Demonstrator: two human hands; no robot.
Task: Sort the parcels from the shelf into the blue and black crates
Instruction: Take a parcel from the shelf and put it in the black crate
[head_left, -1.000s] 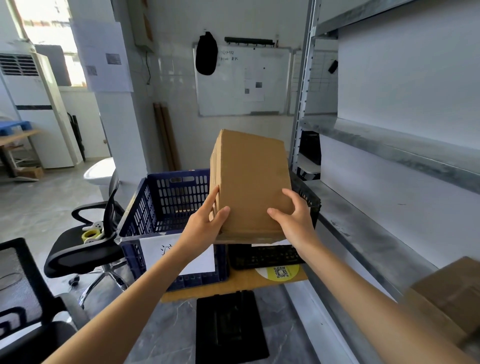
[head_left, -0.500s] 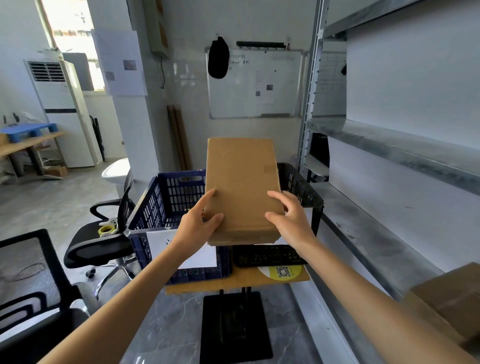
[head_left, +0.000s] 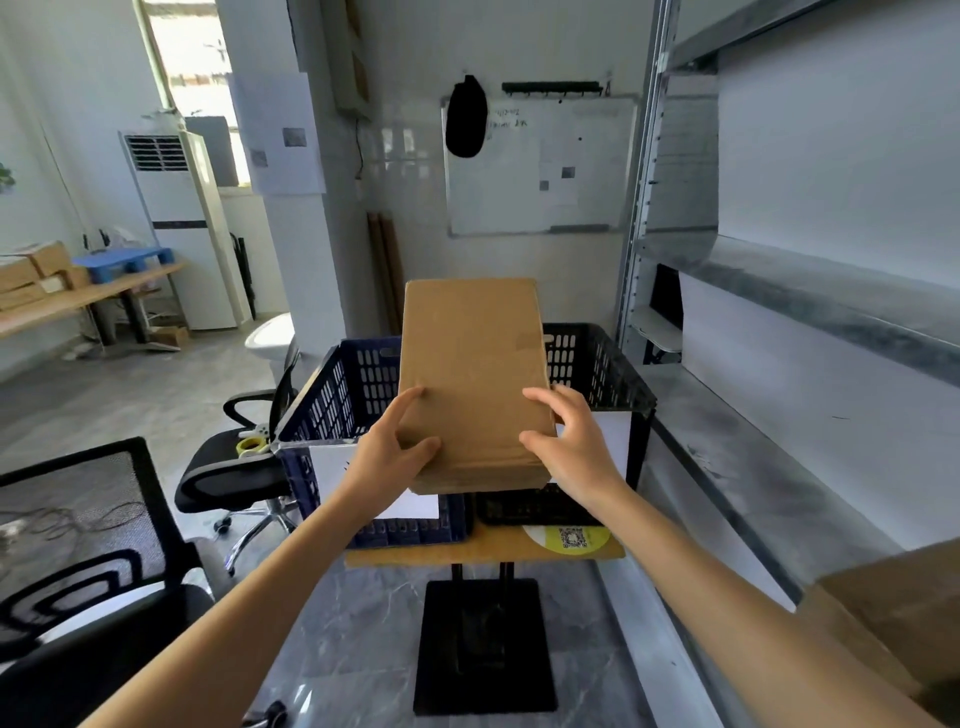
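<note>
Grips the cardboard parcel (head_left: 472, 374) at its near corners with left hand (head_left: 387, 457) and right hand (head_left: 576, 447), fingers (head_left: 543, 400) curled onto its top face. Holds it above blue crate (head_left: 343, 384) and black crate (head_left: 597, 364), side by side on the surface (head_left: 483, 545).

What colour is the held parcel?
Plain brown cardboard; the parcel shows best in the head view.

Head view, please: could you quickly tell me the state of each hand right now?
Left hand: grips the cardboard parcel at its near left edge.
Right hand: grips the same parcel at its near right edge.
</note>
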